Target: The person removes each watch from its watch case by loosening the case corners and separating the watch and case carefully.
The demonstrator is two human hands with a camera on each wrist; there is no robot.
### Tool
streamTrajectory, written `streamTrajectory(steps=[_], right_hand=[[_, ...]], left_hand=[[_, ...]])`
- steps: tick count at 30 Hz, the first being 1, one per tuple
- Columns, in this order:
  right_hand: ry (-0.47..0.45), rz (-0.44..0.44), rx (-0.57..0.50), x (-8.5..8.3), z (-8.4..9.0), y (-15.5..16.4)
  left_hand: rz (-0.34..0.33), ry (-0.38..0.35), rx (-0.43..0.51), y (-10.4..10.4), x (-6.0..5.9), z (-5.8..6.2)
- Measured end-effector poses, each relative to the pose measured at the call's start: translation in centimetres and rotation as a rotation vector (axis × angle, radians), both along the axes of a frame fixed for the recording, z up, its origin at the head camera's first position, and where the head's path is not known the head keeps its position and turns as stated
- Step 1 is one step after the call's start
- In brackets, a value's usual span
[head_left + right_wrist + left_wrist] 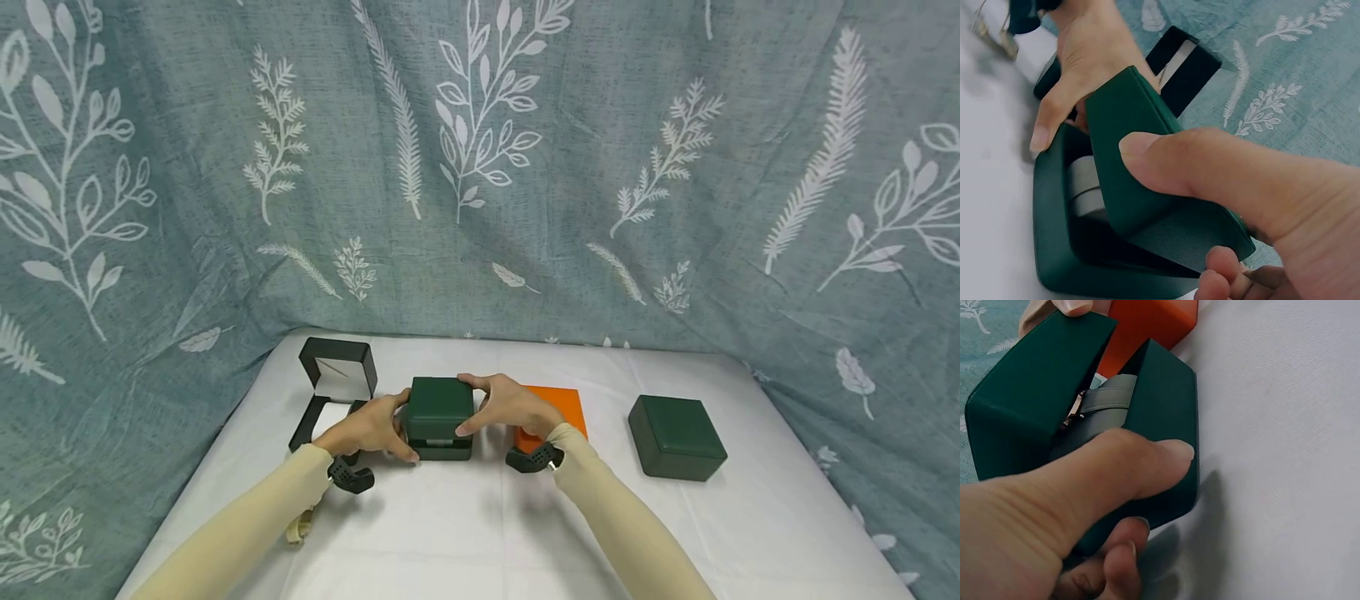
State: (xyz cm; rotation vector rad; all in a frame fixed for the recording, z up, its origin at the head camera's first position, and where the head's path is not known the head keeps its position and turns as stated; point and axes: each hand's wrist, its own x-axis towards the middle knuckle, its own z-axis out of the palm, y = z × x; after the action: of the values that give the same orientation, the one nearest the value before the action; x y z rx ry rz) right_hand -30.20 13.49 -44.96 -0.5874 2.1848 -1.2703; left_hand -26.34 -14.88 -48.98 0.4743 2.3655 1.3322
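- Head view: two sleeved forearms reach from the lower edge toward the middle of the white table.
- Left hand grips the left side of a green box, its fingers curled round the lower front edge of the base.
- Right hand holds the right side of the same box, thumb on the front of the lid and fingers over its far top edge; the box sits on the table between the two hands.
- Behind the right hand lies an orange box; to the left stands an open black box; a second green box, closed, rests well apart to the right.
- A leaf-printed curtain hangs behind the table.
- Left wrist view: the left hand's thumb presses the front wall of the green box's base, with fingers curled under it.
- The lid is tilted up, leaving a gap that shows a grey cushion inside.
- Right wrist view: the right hand's thumb presses the raised lid, fingers curled behind it.
- The base lies on the table below the lid, held at its far side by the left hand.
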Motion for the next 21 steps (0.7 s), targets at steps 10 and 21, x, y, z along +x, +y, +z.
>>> streamTrajectory(steps=[10, 21], right_hand=[[-0.103, -0.053, -0.113, -0.45, -0.25, 0.30], [-0.217, -0.149, -0.201, -0.76, -0.50, 0.22]], left_hand=[[0.008, -0.031, -0.005, -0.10, 0.03, -0.18], [0.023, -0.036, -0.020, -0.24, -0.10, -0.16]])
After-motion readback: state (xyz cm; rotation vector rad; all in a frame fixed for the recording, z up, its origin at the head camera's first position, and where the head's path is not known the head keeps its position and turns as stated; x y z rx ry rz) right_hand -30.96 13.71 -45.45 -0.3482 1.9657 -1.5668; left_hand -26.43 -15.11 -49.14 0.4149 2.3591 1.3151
